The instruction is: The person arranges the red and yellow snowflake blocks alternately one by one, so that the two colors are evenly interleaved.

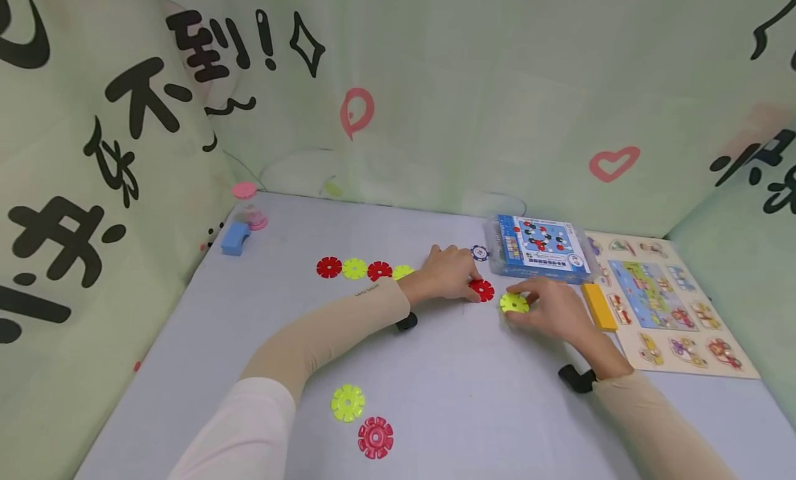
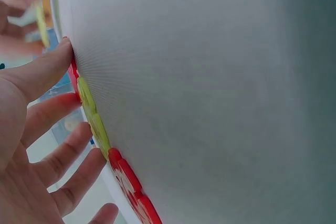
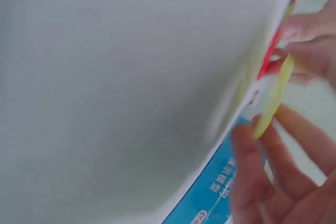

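A red notched plastic disc (image 1: 484,291) lies flat on the table, its edge pinched between the thumb and index finger of my left hand (image 1: 444,273). Just to its right, my right hand (image 1: 553,309) holds a yellow-green notched disc (image 1: 513,303) by its rim, raised off the surface in the right wrist view. A line of alternating discs runs leftward, with a red disc (image 1: 329,267) at the far end and a yellow-green disc (image 1: 354,269) beside it. My left hand and forearm hide part of this line. Nearer me lie another yellow-green disc (image 1: 347,403) and a red disc (image 1: 376,438).
Behind my hands sits a clear plastic case with a blue label (image 1: 541,245). To the right are a yellow block (image 1: 599,307) and a wooden picture puzzle board (image 1: 703,335). A blue arch block (image 1: 235,239) and a pink-lidded jar (image 1: 251,207) stand at back left.
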A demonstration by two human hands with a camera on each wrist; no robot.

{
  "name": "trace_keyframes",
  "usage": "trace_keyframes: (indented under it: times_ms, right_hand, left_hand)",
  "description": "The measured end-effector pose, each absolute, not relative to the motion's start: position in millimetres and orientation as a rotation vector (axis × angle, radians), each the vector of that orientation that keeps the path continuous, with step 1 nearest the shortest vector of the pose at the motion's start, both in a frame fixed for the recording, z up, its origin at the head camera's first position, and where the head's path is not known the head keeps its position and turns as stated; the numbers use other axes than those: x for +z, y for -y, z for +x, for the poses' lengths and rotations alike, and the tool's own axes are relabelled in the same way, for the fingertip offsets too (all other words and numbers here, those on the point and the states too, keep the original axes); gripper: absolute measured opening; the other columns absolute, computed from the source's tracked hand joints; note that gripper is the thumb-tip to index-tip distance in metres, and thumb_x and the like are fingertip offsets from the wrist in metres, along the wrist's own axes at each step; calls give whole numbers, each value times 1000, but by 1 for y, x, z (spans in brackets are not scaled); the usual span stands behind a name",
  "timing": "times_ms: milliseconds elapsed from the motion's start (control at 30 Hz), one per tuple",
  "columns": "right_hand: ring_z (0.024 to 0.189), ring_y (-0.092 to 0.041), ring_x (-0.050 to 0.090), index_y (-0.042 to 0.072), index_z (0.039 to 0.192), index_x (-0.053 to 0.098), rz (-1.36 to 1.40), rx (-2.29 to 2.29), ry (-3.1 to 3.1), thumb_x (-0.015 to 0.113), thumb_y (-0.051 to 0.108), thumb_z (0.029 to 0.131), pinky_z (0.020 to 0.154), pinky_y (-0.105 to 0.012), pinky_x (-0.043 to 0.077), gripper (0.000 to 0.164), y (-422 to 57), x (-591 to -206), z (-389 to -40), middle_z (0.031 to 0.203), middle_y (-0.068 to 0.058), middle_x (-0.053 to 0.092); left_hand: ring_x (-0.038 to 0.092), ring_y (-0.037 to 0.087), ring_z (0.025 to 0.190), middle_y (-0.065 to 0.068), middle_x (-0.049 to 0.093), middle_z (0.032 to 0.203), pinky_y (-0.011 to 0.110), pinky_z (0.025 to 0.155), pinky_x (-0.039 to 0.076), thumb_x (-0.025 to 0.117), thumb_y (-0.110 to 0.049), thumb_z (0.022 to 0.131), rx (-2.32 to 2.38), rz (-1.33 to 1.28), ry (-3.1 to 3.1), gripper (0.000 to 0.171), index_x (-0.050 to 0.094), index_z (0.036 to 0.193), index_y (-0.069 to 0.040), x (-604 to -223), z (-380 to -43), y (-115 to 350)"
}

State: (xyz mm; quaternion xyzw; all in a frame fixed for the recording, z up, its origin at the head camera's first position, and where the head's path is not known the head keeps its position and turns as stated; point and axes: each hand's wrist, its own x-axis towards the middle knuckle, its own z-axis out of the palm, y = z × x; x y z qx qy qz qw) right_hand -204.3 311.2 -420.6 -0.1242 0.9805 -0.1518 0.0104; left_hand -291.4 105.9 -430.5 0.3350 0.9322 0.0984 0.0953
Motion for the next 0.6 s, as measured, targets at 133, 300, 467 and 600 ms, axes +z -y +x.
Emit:
trace_keyframes:
  times_ms: [133, 300, 467, 600]
  right_hand:
    - [74, -17, 52, 14, 112, 70, -364, -423, -3039, 80, 36, 74, 60, -25, 39, 45, -313, -423, -229, 90, -3, 69]
    - [76, -18, 52, 15, 110, 72, -385, -388, -3007, 79, 31, 75, 63, -26, 41, 39, -309, -422, -235, 95, -4, 71]
    - [79, -21, 59, 13, 111, 71, -369, -317, -3022, 78, 29, 77, 65, -29, 48, 39, -303, -420, -230, 98, -9, 72]
    - [76, -22, 56, 13, 117, 68, -315, -285, -3052, 78, 32, 76, 58, -28, 42, 47, -299, -420, -222, 92, -10, 72]
  left_hand:
    - [45, 10, 90, -12, 58, 100, 36, 80, 35, 70, -56, 77, 306, 1001, -2769, 43, 67, 116, -38, -429, -290, -106]
    - [45, 10, 91, -11, 58, 101, 35, 80, 35, 70, -56, 77, 300, 993, -2778, 43, 67, 116, -38, -429, -290, -107]
    - [44, 10, 91, -11, 56, 101, 35, 80, 35, 70, -56, 77, 296, 980, -2775, 44, 67, 116, -38, -429, -290, -107]
    - [46, 10, 91, -11, 57, 102, 36, 80, 36, 70, -57, 76, 283, 1008, -2788, 43, 68, 115, -37, -430, -290, -106]
